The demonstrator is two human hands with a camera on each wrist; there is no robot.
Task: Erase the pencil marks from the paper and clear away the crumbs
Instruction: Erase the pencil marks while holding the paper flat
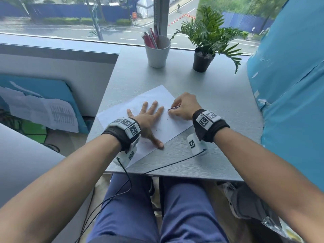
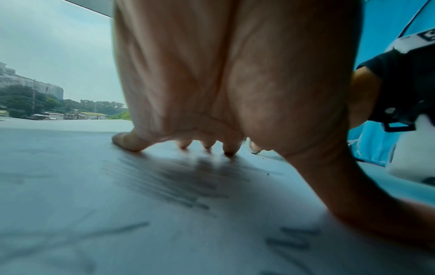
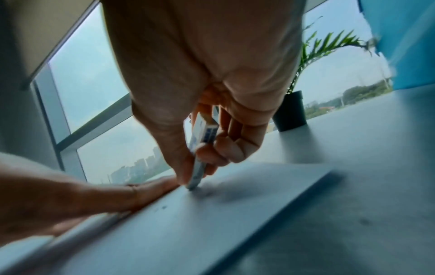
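- On the left, my left hand (image 1: 148,116) lies flat on the paper (image 1: 157,95), fingers straight and spread, thumb out toward the near edge, pinning the sheet to the desk (image 1: 219,95).
- Under and near that palm, the left wrist view shows dark pencil marks (image 2: 179,182) on the sheet, strokes and a shaded patch, so I judge this near-left part not yet erased.
- The middle of the paper, beyond my fingertips, looks faint in the head view; I think light traces remain there, but the view is too soft to be sure.
- To the right, my right hand (image 1: 184,106) pinches an eraser (image 3: 202,148) in its printed sleeve between thumb and fingers, its tip pressed on the paper just beside my left fingers.
- A few dark crumbs (image 1: 169,118) lie on the sheet near that spot, none cleared away.
- My reading: erasing is under way at the right side, much of the marking is left, and sweeping the crumbs has not begun.
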